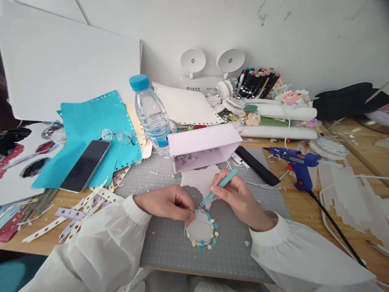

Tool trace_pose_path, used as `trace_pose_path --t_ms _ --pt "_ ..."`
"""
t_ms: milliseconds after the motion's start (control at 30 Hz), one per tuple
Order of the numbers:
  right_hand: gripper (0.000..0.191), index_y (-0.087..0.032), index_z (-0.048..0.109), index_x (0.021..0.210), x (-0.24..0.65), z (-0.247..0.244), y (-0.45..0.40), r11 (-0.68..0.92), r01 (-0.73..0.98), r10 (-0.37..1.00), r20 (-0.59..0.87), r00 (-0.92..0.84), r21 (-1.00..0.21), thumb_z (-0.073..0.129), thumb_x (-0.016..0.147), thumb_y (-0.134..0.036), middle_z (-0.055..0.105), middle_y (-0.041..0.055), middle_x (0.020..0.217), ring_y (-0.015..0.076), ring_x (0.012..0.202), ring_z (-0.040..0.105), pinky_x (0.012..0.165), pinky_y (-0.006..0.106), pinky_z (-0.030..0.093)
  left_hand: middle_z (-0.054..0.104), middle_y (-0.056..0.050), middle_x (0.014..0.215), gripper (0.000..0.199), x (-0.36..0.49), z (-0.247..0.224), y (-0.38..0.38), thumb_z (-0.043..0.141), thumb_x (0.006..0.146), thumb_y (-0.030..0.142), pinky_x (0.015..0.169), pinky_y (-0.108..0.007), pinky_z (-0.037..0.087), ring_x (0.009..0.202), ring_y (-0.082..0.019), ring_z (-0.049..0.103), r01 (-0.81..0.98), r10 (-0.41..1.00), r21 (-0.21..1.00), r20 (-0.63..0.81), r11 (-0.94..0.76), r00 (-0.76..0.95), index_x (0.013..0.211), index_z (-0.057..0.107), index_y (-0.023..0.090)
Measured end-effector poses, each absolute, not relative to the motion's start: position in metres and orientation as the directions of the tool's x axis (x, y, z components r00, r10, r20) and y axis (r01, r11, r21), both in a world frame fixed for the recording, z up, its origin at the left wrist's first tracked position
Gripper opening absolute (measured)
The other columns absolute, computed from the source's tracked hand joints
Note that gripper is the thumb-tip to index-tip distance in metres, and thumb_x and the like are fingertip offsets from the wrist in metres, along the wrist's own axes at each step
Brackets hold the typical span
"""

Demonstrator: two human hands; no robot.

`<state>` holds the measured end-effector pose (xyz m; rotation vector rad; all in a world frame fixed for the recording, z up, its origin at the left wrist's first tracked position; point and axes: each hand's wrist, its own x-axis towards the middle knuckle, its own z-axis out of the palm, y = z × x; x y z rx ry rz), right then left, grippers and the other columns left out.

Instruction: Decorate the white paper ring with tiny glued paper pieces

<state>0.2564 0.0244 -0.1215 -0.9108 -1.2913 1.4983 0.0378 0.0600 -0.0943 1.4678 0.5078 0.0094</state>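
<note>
In my right hand is a pair of light blue tweezers, closed between thumb and fingers, its tip pointing down at the top of a white paper disc. Small blue, white and cream paper flowers ring the disc along a thin wire. My left hand pinches at the disc's upper left edge; what lies between its fingertips is too small to make out. Beneath is a grey cutting mat. Just behind the hands lies a pale lilac paper scrap, with an open lilac box on its side beyond it.
A blue glue gun with its cord lies to the right, beside a black bar-shaped object. A water bottle stands behind the mat. Left are a phone, glasses, blue paper and punched paper strips.
</note>
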Motion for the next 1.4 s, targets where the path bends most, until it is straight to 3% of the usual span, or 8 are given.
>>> trace_pose_path --t_ms 133,267,400,700,1167,1400 --pt "0.013 -0.023 0.055 0.086 0.259 -0.126 0.029 0.084 -0.234 0.993 0.102 -0.062 -0.969 0.067 0.083 -0.028 0.055 -0.0023 0.076 0.0106 0.064 0.053 0.061 0.026 0.046 0.044 0.003 0.049 0.027 0.034 -0.094 0.061 0.057 0.086 0.025 0.043 -0.021 0.023 0.045 -0.006 0.032 0.246 0.296 0.945 -0.304 0.217 0.905 0.066 0.066 0.010" --pt "0.019 -0.021 0.055 0.075 0.259 -0.126 0.036 0.131 -0.066 0.987 0.124 0.103 -0.989 0.073 0.077 -0.030 0.058 -0.0005 0.074 0.0123 0.066 0.055 0.063 0.027 0.047 0.044 0.003 0.050 0.031 0.033 -0.094 0.061 0.058 0.086 0.032 0.045 -0.022 0.024 0.046 -0.007 0.035 0.199 0.336 0.951 -0.273 0.238 0.901 0.065 0.066 0.010" --pt "0.024 -0.020 0.055 0.067 0.256 -0.124 0.036 0.105 0.112 0.991 0.113 0.065 -0.988 0.075 0.073 -0.032 0.061 0.0018 0.073 0.0156 0.070 0.058 0.062 0.029 0.047 0.042 0.004 0.048 0.032 0.036 -0.095 0.059 0.058 0.086 0.034 0.045 -0.021 0.024 0.046 -0.007 0.034 0.227 0.425 0.956 -0.287 0.188 0.859 0.066 0.064 0.010" --pt "0.021 -0.020 0.054 0.069 0.256 -0.129 0.033 0.159 0.191 0.986 0.164 0.013 -0.969 0.071 0.076 -0.029 0.061 0.0015 0.074 0.0153 0.073 0.058 0.064 0.027 0.047 0.052 0.000 0.057 0.029 0.038 -0.107 0.058 0.054 0.087 0.025 0.051 -0.020 0.032 0.054 -0.008 0.041 0.241 0.532 0.968 -0.168 -0.071 0.830 0.065 0.061 0.009" --pt "0.019 -0.021 0.056 0.069 0.254 -0.128 0.031 0.191 0.216 0.981 0.192 -0.017 -0.958 0.070 0.078 -0.030 0.062 0.0023 0.074 0.0174 0.074 0.060 0.064 0.030 0.048 0.045 0.003 0.052 0.027 0.039 -0.100 0.058 0.055 0.085 0.025 0.047 -0.021 0.027 0.049 -0.008 0.035 0.285 0.453 0.959 -0.249 -0.011 0.856 0.062 0.060 0.010" --pt "0.017 -0.021 0.055 0.069 0.251 -0.130 0.030 0.226 0.240 0.974 0.224 -0.035 -0.944 0.068 0.080 -0.026 0.062 0.0018 0.072 0.0170 0.073 0.061 0.064 0.030 0.048 0.046 0.002 0.050 0.034 0.041 -0.101 0.057 0.056 0.086 0.031 0.044 -0.021 0.024 0.046 -0.007 0.033 0.259 0.521 0.966 -0.229 0.016 0.822 0.061 0.062 0.009"
